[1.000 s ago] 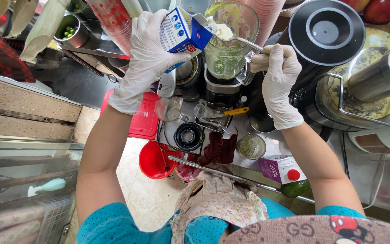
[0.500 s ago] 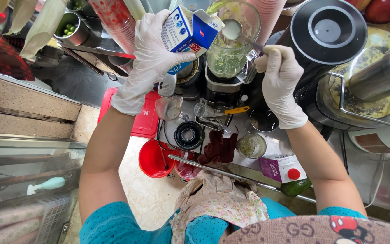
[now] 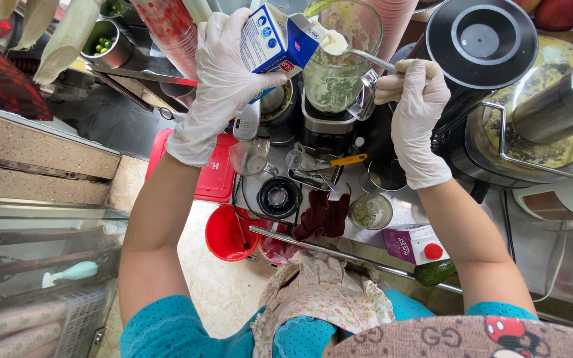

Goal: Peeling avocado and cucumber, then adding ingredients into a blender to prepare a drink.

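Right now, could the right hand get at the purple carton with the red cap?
Probably yes: the right hand would first have to put down its spoon; the purple carton stands uncovered below that forearm.

Gloved left hand [image 3: 223, 73] tilts a blue-white carton [image 3: 273, 41] onto the right hand's [image 3: 416, 109] spoon [image 3: 353, 52] above a blender jar [image 3: 339, 63].

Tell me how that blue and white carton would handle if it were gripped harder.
The carton is thin card, so it would probably dent. It is tipped with its spout over the spoon, so a squeeze by the left hand may gush cream. The glove looks smooth, possibly slippery.
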